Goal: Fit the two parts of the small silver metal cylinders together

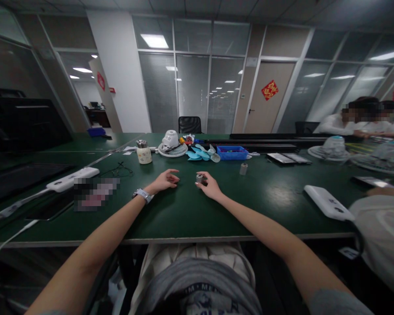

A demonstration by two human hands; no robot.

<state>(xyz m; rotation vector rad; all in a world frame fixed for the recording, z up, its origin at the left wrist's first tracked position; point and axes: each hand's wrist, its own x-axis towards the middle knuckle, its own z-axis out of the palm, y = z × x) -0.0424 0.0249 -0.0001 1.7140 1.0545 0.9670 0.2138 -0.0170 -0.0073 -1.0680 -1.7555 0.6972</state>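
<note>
Both my arms reach out over a dark green table (265, 197). My right hand (208, 184) is closed around a small silver cylinder (199, 177), a motor-like part standing on the table. My left hand (166, 180) rests on the table a little to the left, fingers loosely curled and apart, holding nothing that I can see. A watch sits on my left wrist. A second small silver cylinder (243, 168) stands apart to the right, beyond my right hand.
Further back lie a white fan base with grille (171, 145), light blue fan blades (202, 154), a blue tray (232, 152) and a small flask (144, 152). White power strips lie at left (72, 178) and right (328, 202). Other people sit at the far right.
</note>
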